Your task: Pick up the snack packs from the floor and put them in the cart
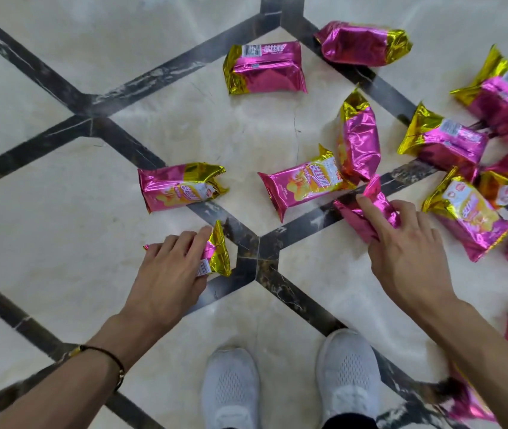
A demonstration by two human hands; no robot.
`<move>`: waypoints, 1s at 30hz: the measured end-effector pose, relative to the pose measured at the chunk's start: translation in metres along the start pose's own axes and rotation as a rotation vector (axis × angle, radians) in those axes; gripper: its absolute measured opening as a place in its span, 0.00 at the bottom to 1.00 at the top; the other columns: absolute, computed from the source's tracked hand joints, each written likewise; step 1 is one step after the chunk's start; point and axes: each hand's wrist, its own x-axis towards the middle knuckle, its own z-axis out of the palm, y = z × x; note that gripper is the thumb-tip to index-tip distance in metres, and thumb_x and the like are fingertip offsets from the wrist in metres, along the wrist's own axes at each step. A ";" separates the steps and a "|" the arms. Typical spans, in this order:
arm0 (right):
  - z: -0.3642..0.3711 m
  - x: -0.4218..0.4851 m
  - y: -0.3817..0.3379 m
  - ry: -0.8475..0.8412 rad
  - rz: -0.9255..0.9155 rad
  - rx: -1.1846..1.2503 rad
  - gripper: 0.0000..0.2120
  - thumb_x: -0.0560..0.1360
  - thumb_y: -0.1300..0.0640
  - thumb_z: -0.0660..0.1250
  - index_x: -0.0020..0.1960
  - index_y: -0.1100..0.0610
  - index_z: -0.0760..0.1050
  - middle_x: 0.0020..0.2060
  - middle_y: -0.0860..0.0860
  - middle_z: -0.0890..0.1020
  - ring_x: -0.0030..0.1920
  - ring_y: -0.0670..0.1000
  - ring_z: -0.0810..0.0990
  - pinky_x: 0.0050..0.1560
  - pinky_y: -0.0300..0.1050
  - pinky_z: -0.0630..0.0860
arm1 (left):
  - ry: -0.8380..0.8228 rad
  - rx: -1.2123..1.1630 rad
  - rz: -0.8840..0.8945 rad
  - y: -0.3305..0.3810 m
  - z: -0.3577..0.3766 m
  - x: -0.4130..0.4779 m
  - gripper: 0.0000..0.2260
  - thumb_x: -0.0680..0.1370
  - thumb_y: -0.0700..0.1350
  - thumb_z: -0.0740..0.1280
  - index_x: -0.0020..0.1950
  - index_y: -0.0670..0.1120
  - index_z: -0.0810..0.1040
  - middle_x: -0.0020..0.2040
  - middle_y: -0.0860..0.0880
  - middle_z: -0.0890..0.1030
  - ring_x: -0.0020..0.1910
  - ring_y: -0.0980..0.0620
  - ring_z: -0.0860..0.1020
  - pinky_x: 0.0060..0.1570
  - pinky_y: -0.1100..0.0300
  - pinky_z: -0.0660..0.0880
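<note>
Several pink and gold foil snack packs lie scattered on the marble floor. My left hand (170, 267) lies over one pack (217, 253) at lower centre-left, fingers curled round it. My right hand (407, 243) grips another pink pack (361, 212) at centre-right. Loose packs lie close by: one (181, 185) above my left hand, one (300, 181) in the middle, one upright-looking pack (359, 140) beside it, and one (265, 66) farther up. The cart is not in view.
More packs crowd the right side (444, 140) and the right edge (469, 216), with one at the top (364, 43). My two white shoes (231, 388) stand at the bottom centre. Dark stone strips (60, 88) cross the pale floor.
</note>
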 end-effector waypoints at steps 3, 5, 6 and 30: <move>-0.037 -0.027 -0.018 -0.025 0.005 0.037 0.35 0.73 0.61 0.69 0.77 0.47 0.62 0.59 0.61 0.71 0.52 0.64 0.71 0.43 0.58 0.73 | 0.023 -0.064 -0.027 0.014 -0.035 -0.021 0.35 0.71 0.46 0.76 0.75 0.44 0.66 0.57 0.45 0.79 0.50 0.41 0.78 0.47 0.46 0.75; -0.071 -0.045 -0.032 -0.023 0.000 0.097 0.36 0.73 0.61 0.69 0.77 0.48 0.61 0.58 0.61 0.71 0.51 0.64 0.71 0.43 0.59 0.75 | 0.034 -0.104 -0.051 0.026 -0.068 -0.034 0.34 0.74 0.48 0.72 0.76 0.44 0.63 0.57 0.46 0.77 0.51 0.42 0.77 0.47 0.46 0.74; -0.090 -0.054 -0.040 -0.016 -0.005 0.136 0.36 0.73 0.61 0.69 0.77 0.48 0.61 0.58 0.61 0.71 0.51 0.64 0.71 0.44 0.59 0.75 | 0.044 -0.126 -0.070 0.031 -0.086 -0.040 0.34 0.74 0.49 0.71 0.77 0.44 0.62 0.57 0.46 0.77 0.51 0.42 0.76 0.47 0.46 0.74; -0.664 -0.187 -0.129 0.163 -0.026 0.215 0.33 0.78 0.52 0.63 0.80 0.46 0.54 0.62 0.60 0.68 0.55 0.63 0.72 0.50 0.56 0.74 | 0.344 -0.299 -0.283 0.130 -0.648 -0.258 0.35 0.79 0.56 0.65 0.81 0.48 0.53 0.59 0.47 0.74 0.51 0.44 0.78 0.45 0.49 0.75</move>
